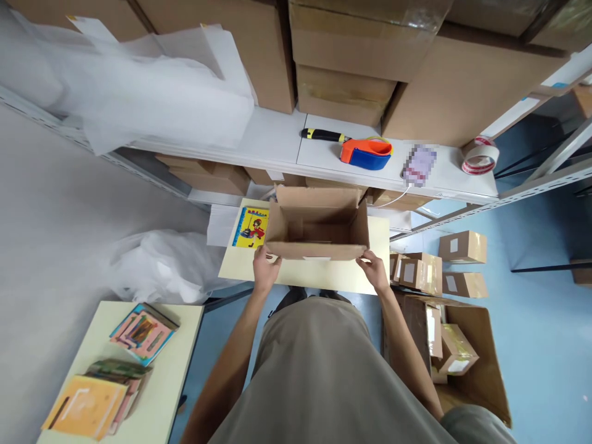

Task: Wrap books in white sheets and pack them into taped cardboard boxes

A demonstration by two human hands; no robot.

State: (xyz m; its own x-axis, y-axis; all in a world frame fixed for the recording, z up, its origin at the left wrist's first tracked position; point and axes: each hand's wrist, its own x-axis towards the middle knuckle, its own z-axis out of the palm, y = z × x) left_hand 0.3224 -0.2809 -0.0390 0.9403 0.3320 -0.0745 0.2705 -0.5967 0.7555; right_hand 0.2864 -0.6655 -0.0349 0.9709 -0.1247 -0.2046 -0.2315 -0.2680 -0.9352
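Note:
An open cardboard box [317, 231] stands on a pale work table [379, 277] in front of me, its flaps up and its inside bare. My left hand [265, 266] grips the box's near left corner. My right hand [372, 267] holds the near right corner, fingers curled on the edge. A yellow picture book [250, 227] lies flat on the table just left of the box.
On the shelf behind lie a tape dispenser [365, 153], a black-and-yellow knife [324, 135] and a tape roll [481, 155]. Sealed small parcels [462, 246] lie on the floor at right, some in an open carton [481, 364]. Stacked books [111, 382] rest on a side table at lower left.

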